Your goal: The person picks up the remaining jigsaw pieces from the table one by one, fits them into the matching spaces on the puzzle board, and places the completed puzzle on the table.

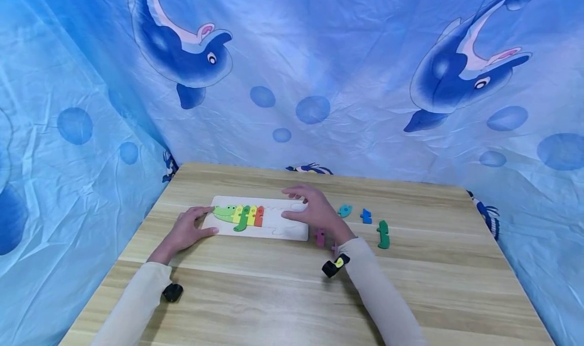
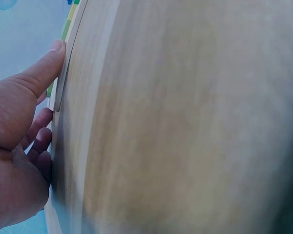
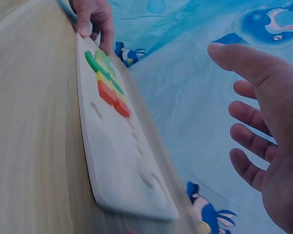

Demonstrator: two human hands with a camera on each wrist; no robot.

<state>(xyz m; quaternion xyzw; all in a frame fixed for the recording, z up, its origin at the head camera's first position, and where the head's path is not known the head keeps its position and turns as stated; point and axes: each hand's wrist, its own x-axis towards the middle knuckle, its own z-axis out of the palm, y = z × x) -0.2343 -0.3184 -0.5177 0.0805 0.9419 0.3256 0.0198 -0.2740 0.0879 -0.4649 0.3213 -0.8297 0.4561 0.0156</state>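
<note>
A white puzzle board (image 1: 274, 231) lies on the table with a crocodile picture partly filled in. Its left part holds a green crocodile head (image 1: 224, 213), yellow and green body pieces and an orange-red piece (image 1: 259, 216). At the board's left end, my left hand (image 1: 186, 230) grips the edge, thumb on the near side and fingers toward the far corner. My right hand (image 1: 315, 212) hovers by the board's right end, thumb and fingers spread and nothing between them. In the right wrist view this right hand (image 3: 278, 122) is plainly apart from the board.
Loose puzzle pieces lie right of the board: a teal one (image 1: 345, 210), a blue one (image 1: 366, 216), a green one (image 1: 383, 234) and a pink one (image 1: 320, 237), plus a purple one (image 1: 335, 248) partly behind the right wrist. Blue dolphin-print sheeting (image 1: 283, 57) hangs around the wooden table (image 1: 255, 290).
</note>
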